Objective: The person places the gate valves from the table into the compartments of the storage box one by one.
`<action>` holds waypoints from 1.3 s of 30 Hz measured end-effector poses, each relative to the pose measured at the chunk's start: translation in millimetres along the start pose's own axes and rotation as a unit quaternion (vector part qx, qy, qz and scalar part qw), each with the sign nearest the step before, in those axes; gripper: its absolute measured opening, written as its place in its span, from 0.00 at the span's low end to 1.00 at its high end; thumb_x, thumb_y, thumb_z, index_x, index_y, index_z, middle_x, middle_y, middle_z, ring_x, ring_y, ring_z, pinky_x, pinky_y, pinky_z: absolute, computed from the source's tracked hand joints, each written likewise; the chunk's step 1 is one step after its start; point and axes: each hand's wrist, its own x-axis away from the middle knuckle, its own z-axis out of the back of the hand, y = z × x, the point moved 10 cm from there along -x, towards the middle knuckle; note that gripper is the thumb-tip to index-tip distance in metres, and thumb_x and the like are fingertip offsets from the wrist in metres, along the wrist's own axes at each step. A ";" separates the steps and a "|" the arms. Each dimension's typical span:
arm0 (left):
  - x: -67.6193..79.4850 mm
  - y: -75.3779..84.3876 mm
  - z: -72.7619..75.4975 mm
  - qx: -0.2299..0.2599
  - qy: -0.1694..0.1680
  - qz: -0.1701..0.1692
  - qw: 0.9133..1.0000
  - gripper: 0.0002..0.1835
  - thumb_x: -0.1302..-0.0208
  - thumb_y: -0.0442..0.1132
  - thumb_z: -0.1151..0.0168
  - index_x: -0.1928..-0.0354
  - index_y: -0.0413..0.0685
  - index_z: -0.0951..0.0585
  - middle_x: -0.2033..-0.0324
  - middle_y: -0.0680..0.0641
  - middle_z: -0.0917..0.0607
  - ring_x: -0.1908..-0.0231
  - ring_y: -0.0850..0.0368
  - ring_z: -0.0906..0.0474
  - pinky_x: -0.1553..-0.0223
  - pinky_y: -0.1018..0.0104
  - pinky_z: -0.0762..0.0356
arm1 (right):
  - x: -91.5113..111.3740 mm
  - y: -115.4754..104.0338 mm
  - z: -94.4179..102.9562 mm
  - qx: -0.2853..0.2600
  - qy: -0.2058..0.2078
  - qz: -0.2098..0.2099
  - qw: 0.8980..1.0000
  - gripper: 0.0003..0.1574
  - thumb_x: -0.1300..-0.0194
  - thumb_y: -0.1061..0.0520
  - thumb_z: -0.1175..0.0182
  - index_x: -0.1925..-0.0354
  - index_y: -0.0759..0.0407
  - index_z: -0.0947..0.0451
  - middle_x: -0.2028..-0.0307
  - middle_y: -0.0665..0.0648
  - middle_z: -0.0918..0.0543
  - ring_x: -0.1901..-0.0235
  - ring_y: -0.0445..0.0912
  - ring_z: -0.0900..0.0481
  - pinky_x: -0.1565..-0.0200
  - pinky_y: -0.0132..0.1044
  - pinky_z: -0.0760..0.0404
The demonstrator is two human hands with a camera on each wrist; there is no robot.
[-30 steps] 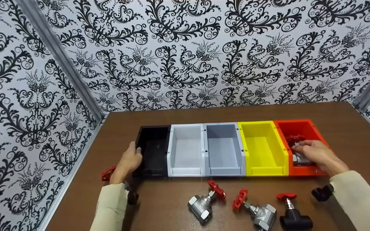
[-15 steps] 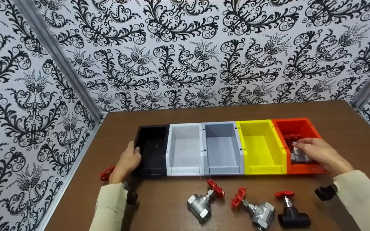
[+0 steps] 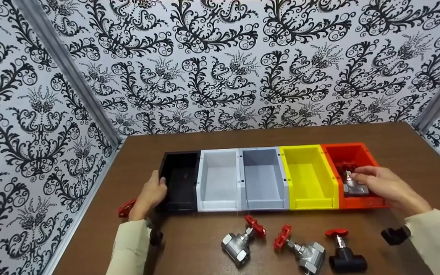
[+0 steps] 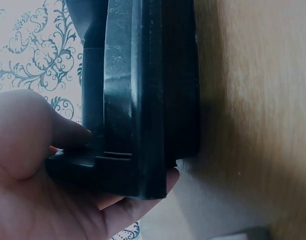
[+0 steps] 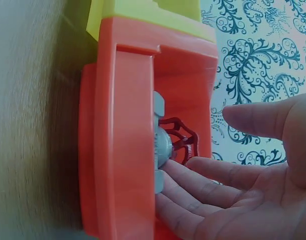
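Observation:
My left hand (image 3: pixel 152 191) grips the left wall of the black bin (image 3: pixel 181 205); in the left wrist view the thumb lies over the bin's wall (image 4: pixel 122 90) with fingers on the outer side. At the other end of the row, my right hand (image 3: pixel 390 187) reaches over the right side of the red bin (image 3: pixel 361 203). A silver valve with a red handwheel (image 3: pixel 355 189) lies in that bin. In the right wrist view the right hand's fingers (image 5: pixel 193 187) are extended beside the valve (image 5: pixel 164 145), thumb apart; whether they touch it I cannot tell.
White (image 3: pixel 219 206), grey (image 3: pixel 264 204) and yellow (image 3: pixel 313 204) bins join the row. In front lie two silver valves (image 3: pixel 237 246) and a black-bodied valve (image 3: pixel 346 259). A red handwheel (image 3: pixel 126 208) shows beside the left forearm. Patterned walls (image 3: pixel 220 65) stand behind and at the left.
My right hand has loosened from the valve in the red bin and drawn slightly right, so more of the valve shows. The left hand stays on the black bin.

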 end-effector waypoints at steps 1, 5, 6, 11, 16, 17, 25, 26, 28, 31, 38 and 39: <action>0.4 0.0 -0.3 0.000 -0.003 0.001 1.000 0.20 0.29 0.38 0.61 0.39 0.36 0.40 0.43 0.28 0.30 0.41 0.33 0.35 0.43 0.42 0.38 | 1.3 -1.0 0.3 0.002 0.001 0.006 1.000 0.48 0.34 0.34 0.54 0.32 0.68 0.47 0.42 0.72 0.39 0.48 0.62 0.39 0.52 0.49 0.33; 0.5 -0.5 -1.4 -0.002 -0.011 0.006 1.000 0.23 0.28 0.38 0.63 0.35 0.35 0.44 0.39 0.28 0.34 0.38 0.34 0.39 0.40 0.43 0.41 | 7.8 -5.7 1.9 0.010 0.008 0.030 0.999 0.46 0.33 0.35 0.53 0.33 0.68 0.45 0.42 0.71 0.37 0.48 0.60 0.35 0.53 0.45 0.31; 0.2 -0.6 -1.5 -0.002 -0.012 0.007 1.000 0.24 0.28 0.38 0.63 0.35 0.35 0.44 0.39 0.28 0.35 0.38 0.34 0.39 0.39 0.43 0.41 | 9.5 -7.0 2.1 0.007 0.010 0.037 0.999 0.45 0.33 0.36 0.53 0.34 0.68 0.44 0.42 0.70 0.36 0.49 0.59 0.34 0.54 0.43 0.29; -0.4 -0.7 -0.7 -0.010 -0.007 0.002 1.000 0.23 0.28 0.39 0.63 0.36 0.35 0.44 0.40 0.27 0.33 0.39 0.32 0.38 0.41 0.41 0.40 | 20.7 -12.2 1.6 -0.020 0.014 0.053 0.998 0.43 0.33 0.37 0.50 0.34 0.68 0.41 0.42 0.69 0.33 0.50 0.55 0.27 0.55 0.35 0.24; 0.0 -0.8 0.9 -0.016 0.003 -0.001 1.000 0.21 0.28 0.39 0.62 0.39 0.35 0.41 0.43 0.26 0.31 0.41 0.31 0.36 0.43 0.41 0.38 | 31.1 -13.9 0.0 -0.098 0.000 0.057 0.994 0.45 0.34 0.39 0.48 0.34 0.70 0.44 0.45 0.65 0.29 0.52 0.49 0.22 0.53 0.36 0.22; 0.2 -0.8 1.0 -0.015 0.002 0.000 1.000 0.21 0.28 0.38 0.62 0.39 0.35 0.41 0.43 0.26 0.31 0.41 0.31 0.36 0.43 0.41 0.38 | 32.4 -13.7 -0.7 -0.119 -0.004 0.058 0.991 0.45 0.34 0.41 0.47 0.34 0.71 0.45 0.46 0.62 0.27 0.52 0.48 0.22 0.52 0.37 0.22; 2.1 -0.3 1.9 -0.017 -0.004 0.003 1.000 0.23 0.28 0.39 0.62 0.36 0.33 0.44 0.40 0.25 0.34 0.40 0.31 0.38 0.41 0.41 0.40 | 40.0 -9.3 -11.0 -0.177 -0.043 0.067 0.981 0.38 0.30 0.47 0.51 0.35 0.72 0.45 0.52 0.56 0.20 0.53 0.46 0.20 0.52 0.39 0.22; 2.1 -0.5 1.8 -0.017 -0.005 0.003 1.000 0.23 0.28 0.39 0.63 0.36 0.33 0.44 0.40 0.25 0.34 0.40 0.31 0.38 0.40 0.41 0.41 | 40.6 -7.7 -12.9 -0.179 -0.044 0.063 0.981 0.38 0.30 0.46 0.50 0.36 0.72 0.44 0.52 0.57 0.20 0.53 0.48 0.20 0.52 0.40 0.22; 2.3 -1.0 1.4 -0.016 -0.006 0.005 1.000 0.24 0.28 0.39 0.63 0.35 0.33 0.45 0.39 0.26 0.35 0.39 0.31 0.39 0.39 0.42 0.42 | 42.0 -4.7 -16.6 -0.180 -0.048 0.058 0.981 0.37 0.30 0.45 0.50 0.37 0.72 0.42 0.52 0.61 0.21 0.53 0.49 0.20 0.53 0.40 0.21; 2.3 -1.8 0.5 -0.015 -0.009 0.007 1.000 0.26 0.28 0.39 0.63 0.34 0.32 0.47 0.38 0.26 0.37 0.38 0.32 0.40 0.38 0.42 0.43 | 43.7 0.6 -21.9 -0.180 -0.054 0.048 0.981 0.36 0.31 0.44 0.50 0.38 0.71 0.39 0.51 0.62 0.20 0.53 0.51 0.20 0.53 0.40 0.21; 2.0 1.2 0.8 -0.013 -0.002 0.002 1.000 0.22 0.28 0.39 0.62 0.37 0.33 0.43 0.41 0.25 0.33 0.40 0.31 0.37 0.41 0.42 0.40 | 46.1 11.0 -34.7 -0.194 -0.077 0.044 0.977 0.30 0.30 0.46 0.50 0.43 0.69 0.33 0.54 0.58 0.19 0.56 0.51 0.20 0.54 0.40 0.21; 1.7 1.7 0.9 -0.012 -0.002 0.000 1.000 0.22 0.28 0.39 0.63 0.38 0.33 0.43 0.42 0.25 0.33 0.41 0.31 0.36 0.41 0.42 0.39 | 46.9 12.2 -37.1 -0.198 -0.084 0.046 0.976 0.29 0.30 0.47 0.50 0.43 0.68 0.32 0.55 0.58 0.18 0.56 0.51 0.20 0.54 0.40 0.21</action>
